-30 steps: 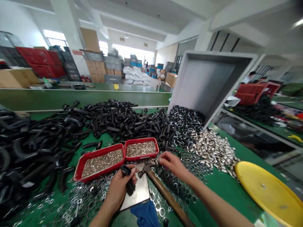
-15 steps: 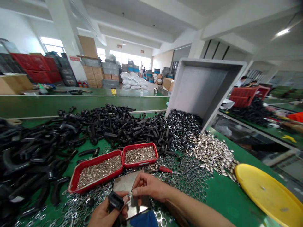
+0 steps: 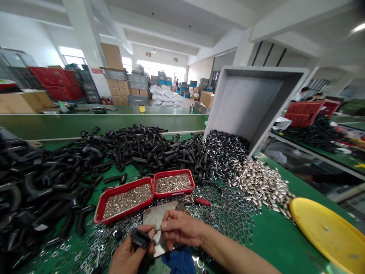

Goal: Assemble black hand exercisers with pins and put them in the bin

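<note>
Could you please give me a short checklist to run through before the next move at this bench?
1. Black shackle firmly held in the left hand: ok.
2. Small silver piece pinched by the right hand: ok.
3. Small silver piece seated in the shackle: cannot tell, the fingers hide it.
4. Steel plate under the hands: ok.
5. Larger red tray and smaller red tray upright, contents inside: ok.
6. Work area free of loose metal rings: not ok, they surround the plate.
</note>
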`<control>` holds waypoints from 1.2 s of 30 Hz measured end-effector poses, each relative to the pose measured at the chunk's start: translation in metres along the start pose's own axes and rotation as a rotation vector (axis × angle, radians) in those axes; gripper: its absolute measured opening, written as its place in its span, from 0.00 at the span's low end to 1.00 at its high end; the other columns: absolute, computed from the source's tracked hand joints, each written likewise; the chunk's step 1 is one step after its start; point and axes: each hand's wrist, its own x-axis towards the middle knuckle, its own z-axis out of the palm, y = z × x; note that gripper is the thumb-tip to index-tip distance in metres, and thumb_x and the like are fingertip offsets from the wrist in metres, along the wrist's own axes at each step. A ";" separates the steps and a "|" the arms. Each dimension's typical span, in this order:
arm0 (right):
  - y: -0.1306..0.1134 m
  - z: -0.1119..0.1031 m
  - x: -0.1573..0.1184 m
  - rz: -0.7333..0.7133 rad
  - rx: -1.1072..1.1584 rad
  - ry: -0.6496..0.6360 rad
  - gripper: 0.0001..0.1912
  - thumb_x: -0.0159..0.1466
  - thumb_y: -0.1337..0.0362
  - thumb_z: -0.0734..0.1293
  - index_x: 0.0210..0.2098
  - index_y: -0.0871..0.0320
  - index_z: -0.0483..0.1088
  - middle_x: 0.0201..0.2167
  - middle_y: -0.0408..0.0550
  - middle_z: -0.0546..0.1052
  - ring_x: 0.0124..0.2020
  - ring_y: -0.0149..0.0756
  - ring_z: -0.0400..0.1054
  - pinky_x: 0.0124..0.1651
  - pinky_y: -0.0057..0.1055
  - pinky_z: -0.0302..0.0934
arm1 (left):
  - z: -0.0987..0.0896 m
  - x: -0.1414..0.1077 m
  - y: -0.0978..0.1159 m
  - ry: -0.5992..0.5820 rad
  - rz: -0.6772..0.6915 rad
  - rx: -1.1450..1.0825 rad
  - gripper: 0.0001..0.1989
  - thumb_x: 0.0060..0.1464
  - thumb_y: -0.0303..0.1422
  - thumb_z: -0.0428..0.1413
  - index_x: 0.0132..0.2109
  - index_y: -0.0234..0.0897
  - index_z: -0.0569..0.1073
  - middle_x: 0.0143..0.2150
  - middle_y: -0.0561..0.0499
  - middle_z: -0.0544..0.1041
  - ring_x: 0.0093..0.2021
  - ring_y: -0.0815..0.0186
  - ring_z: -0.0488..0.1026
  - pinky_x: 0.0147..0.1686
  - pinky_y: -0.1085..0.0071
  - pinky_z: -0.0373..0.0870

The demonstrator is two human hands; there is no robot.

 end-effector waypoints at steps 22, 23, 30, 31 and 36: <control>-0.001 0.004 -0.011 0.248 0.257 -0.144 0.15 0.57 0.66 0.76 0.32 0.62 0.65 0.22 0.37 0.63 0.19 0.17 0.48 0.20 0.16 0.43 | -0.001 -0.016 0.011 -0.156 0.169 0.189 0.17 0.53 0.46 0.59 0.40 0.37 0.79 0.25 0.52 0.77 0.27 0.62 0.74 0.31 0.71 0.70; 0.001 0.003 -0.010 0.263 0.279 -0.143 0.16 0.57 0.66 0.76 0.31 0.62 0.64 0.22 0.37 0.63 0.19 0.16 0.48 0.20 0.15 0.42 | -0.002 -0.016 0.011 -0.171 0.197 0.197 0.16 0.53 0.45 0.59 0.40 0.37 0.79 0.27 0.51 0.77 0.27 0.63 0.74 0.31 0.71 0.70; 0.011 0.013 -0.011 0.091 0.005 -0.051 0.20 0.58 0.56 0.75 0.40 0.62 0.68 0.30 0.47 0.76 0.22 0.24 0.65 0.22 0.19 0.56 | -0.014 -0.018 0.002 -0.108 0.322 0.189 0.12 0.54 0.42 0.59 0.39 0.39 0.80 0.38 0.47 0.79 0.31 0.63 0.75 0.33 0.70 0.73; 0.011 0.016 -0.010 0.034 -0.085 -0.008 0.20 0.59 0.53 0.74 0.41 0.61 0.67 0.30 0.47 0.77 0.22 0.26 0.67 0.22 0.22 0.58 | -0.014 -0.019 0.003 -0.089 0.343 0.215 0.11 0.54 0.40 0.59 0.39 0.39 0.80 0.40 0.47 0.79 0.35 0.61 0.76 0.36 0.69 0.73; 0.002 0.020 -0.013 -0.295 -0.714 0.283 0.12 0.62 0.56 0.70 0.40 0.56 0.70 0.29 0.41 0.75 0.29 0.32 0.71 0.35 0.29 0.64 | -0.015 -0.019 0.014 -0.070 0.256 0.249 0.14 0.48 0.29 0.58 0.45 0.38 0.76 0.44 0.47 0.78 0.47 0.58 0.75 0.50 0.63 0.70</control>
